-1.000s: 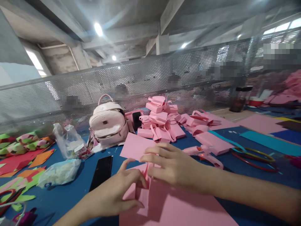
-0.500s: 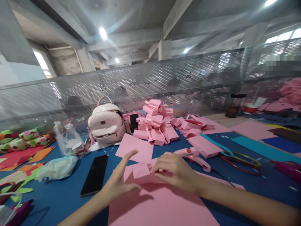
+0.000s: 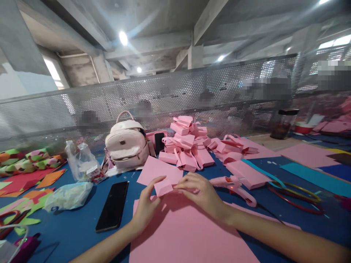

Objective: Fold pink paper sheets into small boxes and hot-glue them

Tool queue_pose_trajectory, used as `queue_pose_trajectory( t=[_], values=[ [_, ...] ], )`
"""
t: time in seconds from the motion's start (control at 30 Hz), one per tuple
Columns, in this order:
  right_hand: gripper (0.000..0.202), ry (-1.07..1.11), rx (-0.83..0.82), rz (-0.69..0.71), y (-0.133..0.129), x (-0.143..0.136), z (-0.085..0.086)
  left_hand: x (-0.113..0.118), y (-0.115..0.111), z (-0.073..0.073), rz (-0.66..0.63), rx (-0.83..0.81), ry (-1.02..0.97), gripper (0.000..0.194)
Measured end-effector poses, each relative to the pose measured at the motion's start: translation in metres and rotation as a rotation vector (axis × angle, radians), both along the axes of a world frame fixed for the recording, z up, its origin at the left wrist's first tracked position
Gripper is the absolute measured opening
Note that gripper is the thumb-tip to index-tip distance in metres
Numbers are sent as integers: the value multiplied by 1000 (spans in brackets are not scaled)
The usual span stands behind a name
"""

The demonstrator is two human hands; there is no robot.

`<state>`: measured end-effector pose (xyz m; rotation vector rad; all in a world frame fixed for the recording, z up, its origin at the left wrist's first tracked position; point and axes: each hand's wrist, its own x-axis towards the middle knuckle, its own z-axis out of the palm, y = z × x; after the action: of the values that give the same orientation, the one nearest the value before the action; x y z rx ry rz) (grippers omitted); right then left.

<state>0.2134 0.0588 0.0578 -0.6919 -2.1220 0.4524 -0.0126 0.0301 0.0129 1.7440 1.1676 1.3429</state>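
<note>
Between my two hands is a small folded pink paper piece [image 3: 163, 187], raised over a large pink sheet [image 3: 189, 233]. The fingers and thumb of my left hand [image 3: 149, 204] are closed on its left side. My right hand [image 3: 200, 193] pinches its right end, and part of the piece is hidden by those fingers. Behind my hands lies a pink square sheet [image 3: 159, 171]. A pink glue gun [image 3: 234, 187] rests just right of my right hand, its cord trailing to the right.
A black phone [image 3: 112, 206] and a plastic bag [image 3: 68, 196] lie at left. A pale backpack [image 3: 127, 144] and a heap of folded pink paper pieces [image 3: 186, 142] stand behind. Scissors [image 3: 296, 193] lie at right, before a perforated metal partition [image 3: 170, 91].
The pink piece has been lifted off the sheet. My left hand, spread before, has closed on its left side. The view has shifted slightly.
</note>
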Motion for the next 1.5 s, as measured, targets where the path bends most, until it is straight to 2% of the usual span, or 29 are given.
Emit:
queue_pose_trajectory(
  t=[0.17, 0.27, 0.57, 0.77, 0.97, 1.1, 1.5],
  values=[
    [25, 38, -87, 13, 0, -2, -34, -1, 0, -12, -11, -45, -31, 54],
    [25, 63, -106, 26, -4, -2, -43, -3, -1, -17, -43, -68, -70, 57],
    [18, 85, -121, 104, -1, -1, -51, -5, 3, -18, -72, -80, -52, 53],
    [17, 101, -174, 126, 3, 1, -55, -9, -1, -18, -45, -45, 17, 59],
    [18, 116, -222, 149, 3, 1, -54, -16, -2, -19, -53, 167, 178, 51],
    [24, 114, -250, 191, 4, 1, -52, -18, 0, -20, -65, 256, 207, 46],
    [25, 131, -263, 190, 6, 0, -55, -16, -2, -14, -62, 226, 243, 41]
  ],
)
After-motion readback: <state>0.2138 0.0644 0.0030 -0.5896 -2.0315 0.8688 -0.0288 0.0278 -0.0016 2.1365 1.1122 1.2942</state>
